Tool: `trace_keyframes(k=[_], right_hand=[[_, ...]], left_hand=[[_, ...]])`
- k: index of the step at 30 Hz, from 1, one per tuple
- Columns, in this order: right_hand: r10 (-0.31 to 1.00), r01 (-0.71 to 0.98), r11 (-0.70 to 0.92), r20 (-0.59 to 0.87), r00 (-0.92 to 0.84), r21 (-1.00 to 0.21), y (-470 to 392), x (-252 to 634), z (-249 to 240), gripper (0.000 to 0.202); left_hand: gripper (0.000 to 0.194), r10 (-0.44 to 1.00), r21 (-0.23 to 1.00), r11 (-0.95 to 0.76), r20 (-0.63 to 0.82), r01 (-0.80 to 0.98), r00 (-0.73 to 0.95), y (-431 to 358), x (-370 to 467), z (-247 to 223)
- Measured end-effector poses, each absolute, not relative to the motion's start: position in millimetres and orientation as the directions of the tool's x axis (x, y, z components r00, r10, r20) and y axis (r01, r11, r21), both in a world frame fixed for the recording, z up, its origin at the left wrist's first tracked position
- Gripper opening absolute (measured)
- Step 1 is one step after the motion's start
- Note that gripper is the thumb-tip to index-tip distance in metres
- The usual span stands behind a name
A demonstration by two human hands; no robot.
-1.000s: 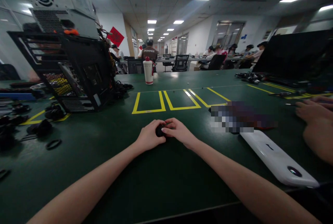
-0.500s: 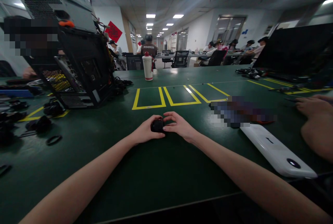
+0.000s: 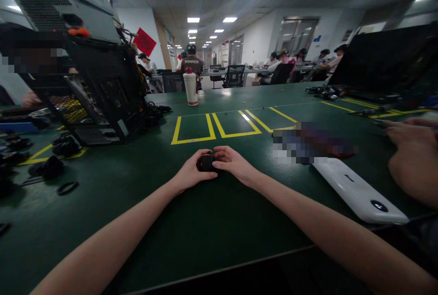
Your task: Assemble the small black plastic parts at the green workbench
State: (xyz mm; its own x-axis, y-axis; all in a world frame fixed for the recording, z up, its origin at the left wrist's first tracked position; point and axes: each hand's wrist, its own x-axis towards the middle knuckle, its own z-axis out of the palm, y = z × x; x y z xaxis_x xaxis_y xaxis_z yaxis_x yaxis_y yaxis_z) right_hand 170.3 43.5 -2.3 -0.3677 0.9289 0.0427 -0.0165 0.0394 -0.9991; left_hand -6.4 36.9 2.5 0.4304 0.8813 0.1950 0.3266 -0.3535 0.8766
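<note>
Left hand (image 3: 192, 170) and right hand (image 3: 236, 165) grip a black object (image 3: 205, 163) partly hidden between them.

The small black object (image 3: 205, 163) is compact and rounded in outline, dark all over, with a faint sheen on its upper part; its finer details are too dim and small to make out. It sits between the fingers and thumb of the left hand (image 3: 191, 171), which cover its left side, while the right hand (image 3: 236, 165) has its thumb tip at its right edge. It is low over the green worktop (image 3: 205, 222), near the yellow tape outlines (image 3: 193, 140); whether its underside touches the surface cannot be told.
</note>
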Motion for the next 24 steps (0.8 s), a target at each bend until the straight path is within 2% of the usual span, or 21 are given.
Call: trace_keyframes(k=[9, 15, 24], right_hand=[[0.895, -0.039, 0.112, 0.118, -0.431, -0.993, 38.8, 172.5, 1.7, 0.056], [0.923, -0.067, 0.119, 0.135, -0.36, -0.991, 38.2, 168.0, -2.1, 0.037], [0.915, -0.135, 0.043, 0.094, -0.393, -0.99, 39.3, 167.9, -3.2, 0.049]], left_hand=[[0.058, 0.885, 0.898, -0.336, 0.199, 0.284, 0.42, 35.1, -5.7, 4.6], [0.06, 0.892, 0.895, -0.323, 0.179, 0.308, 0.416, 35.5, -5.8, 5.3], [0.06, 0.898, 0.899, -0.329, 0.203, 0.29, 0.391, 38.1, -5.1, -0.7]])
